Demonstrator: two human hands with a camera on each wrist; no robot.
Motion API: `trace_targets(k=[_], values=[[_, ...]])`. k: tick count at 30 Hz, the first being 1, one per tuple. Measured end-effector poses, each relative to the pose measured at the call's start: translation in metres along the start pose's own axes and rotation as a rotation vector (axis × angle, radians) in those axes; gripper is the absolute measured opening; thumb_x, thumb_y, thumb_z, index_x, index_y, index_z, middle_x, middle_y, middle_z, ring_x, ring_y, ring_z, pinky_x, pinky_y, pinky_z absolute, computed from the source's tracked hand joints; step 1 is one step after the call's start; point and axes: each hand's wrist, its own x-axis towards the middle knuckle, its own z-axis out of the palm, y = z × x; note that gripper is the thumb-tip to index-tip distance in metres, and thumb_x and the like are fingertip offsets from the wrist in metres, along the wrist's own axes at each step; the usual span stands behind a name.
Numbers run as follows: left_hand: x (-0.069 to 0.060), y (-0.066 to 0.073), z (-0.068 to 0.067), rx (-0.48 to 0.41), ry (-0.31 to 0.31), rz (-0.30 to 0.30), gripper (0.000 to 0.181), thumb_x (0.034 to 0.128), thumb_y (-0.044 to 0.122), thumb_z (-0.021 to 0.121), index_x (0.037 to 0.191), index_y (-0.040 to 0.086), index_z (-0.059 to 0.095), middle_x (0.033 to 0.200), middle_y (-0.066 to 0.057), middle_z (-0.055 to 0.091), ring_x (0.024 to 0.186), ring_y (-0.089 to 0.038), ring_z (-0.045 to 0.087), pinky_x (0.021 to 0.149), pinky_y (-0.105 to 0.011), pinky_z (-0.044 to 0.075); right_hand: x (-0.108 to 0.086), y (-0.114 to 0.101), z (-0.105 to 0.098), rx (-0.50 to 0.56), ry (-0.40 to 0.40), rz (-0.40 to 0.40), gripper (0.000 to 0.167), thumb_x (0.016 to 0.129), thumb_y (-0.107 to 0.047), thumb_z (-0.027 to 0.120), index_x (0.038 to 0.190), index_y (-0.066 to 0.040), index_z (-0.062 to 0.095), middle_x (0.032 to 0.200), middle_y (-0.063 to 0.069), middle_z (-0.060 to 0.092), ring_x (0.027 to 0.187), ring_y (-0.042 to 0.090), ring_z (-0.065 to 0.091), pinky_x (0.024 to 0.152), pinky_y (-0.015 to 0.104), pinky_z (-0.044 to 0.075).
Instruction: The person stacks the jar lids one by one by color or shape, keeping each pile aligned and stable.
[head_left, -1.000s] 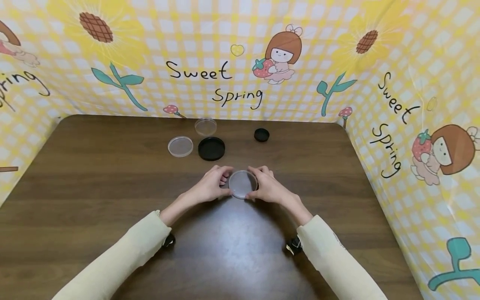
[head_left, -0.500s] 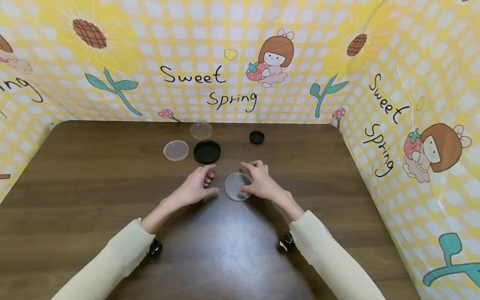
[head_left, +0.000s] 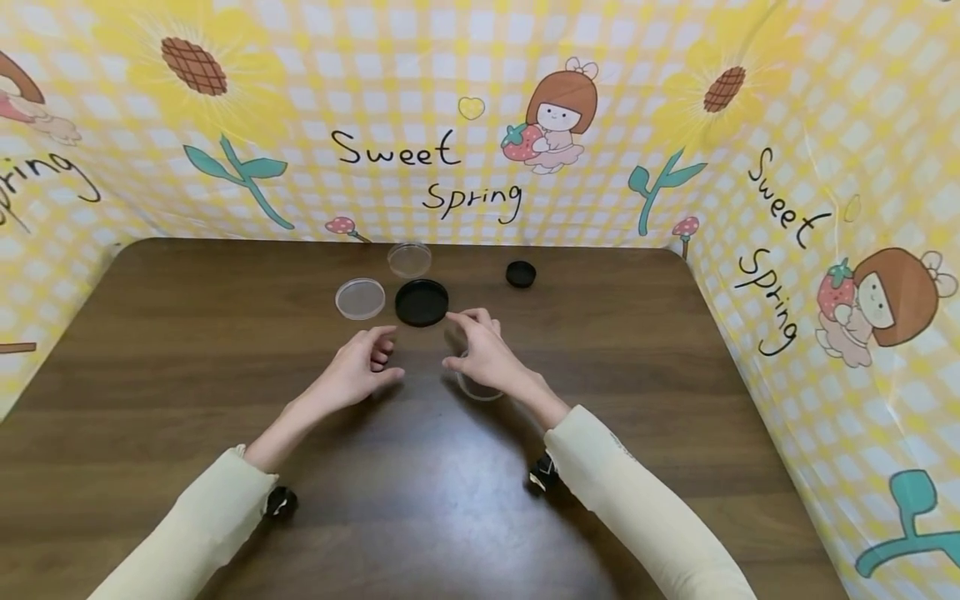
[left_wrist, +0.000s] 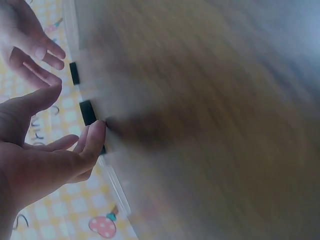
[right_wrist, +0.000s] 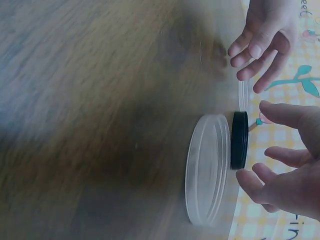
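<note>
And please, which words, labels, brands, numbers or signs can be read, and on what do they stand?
"Sweet Spring": back cloth.
"Sweet Spring": right cloth.
"ring", start cut off: left cloth.
Wrist views: cloth lettering only in fragments.
Clear pieces, black pieces: no text readable.

Brown wood-grain tabletop (head_left: pixel 187 350), rounded at both far corners; upright along its far, left and right edges, yellow-and-white checked sheeting (head_left: pixel 420 67), creased on the right side. Printed on the sheeting: black lettering (head_left: pixel 397 150) reading "Sweet Spring", large sunflowers (head_left: pixel 193 66) toward both far corners, and a cartoon figure (head_left: pixel 558 117) with a strawberry. On the tabletop's near part, a pale patch of reflected light (head_left: pixel 465 483).
</note>
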Motion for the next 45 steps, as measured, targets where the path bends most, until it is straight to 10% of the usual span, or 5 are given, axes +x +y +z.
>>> trace_targets(k=[14,22,45], values=[[-0.009,-0.029,-0.034,0.05,0.048,0.01,0.058,0.0819,0.009,0.076,0.127,-0.013,0.049,0.103,-0.024,0.056,0.087,-0.033,0.059,0.074,-0.038,0.054,0.026,-0.02,0.023,0.045,-0.002,-0.026,0.081,0.084,-0.011,0.076,0.15,-0.004,0.029,0.137,0.016,0.043,0.116,0.032,0.044,0.095,0.037,0.04],[-0.003,-0.043,-0.057,0.095,0.045,-0.101,0.058,0.0861,0.011,0.073,0.131,-0.013,0.046,0.109,-0.029,0.055,0.097,-0.041,0.058,0.084,-0.051,0.049,0.048,-0.044,0.034,0.176,0.052,-0.042,0.071,0.084,-0.007,0.075,0.145,-0.003,0.04,0.133,0.016,0.046,0.109,0.03,0.055,0.077,0.014,0.047],[0.033,-0.062,-0.071,0.068,0.069,-0.216,0.068,0.0836,0.004,0.073,0.137,-0.016,0.035,0.118,-0.035,0.045,0.106,-0.044,0.047,0.091,-0.053,0.043,0.1,-0.058,0.062,0.191,0.12,0.038,0.057,0.085,-0.002,0.071,0.138,0.0,0.05,0.131,0.017,0.046,0.103,0.023,0.055,0.071,0.014,0.044]])
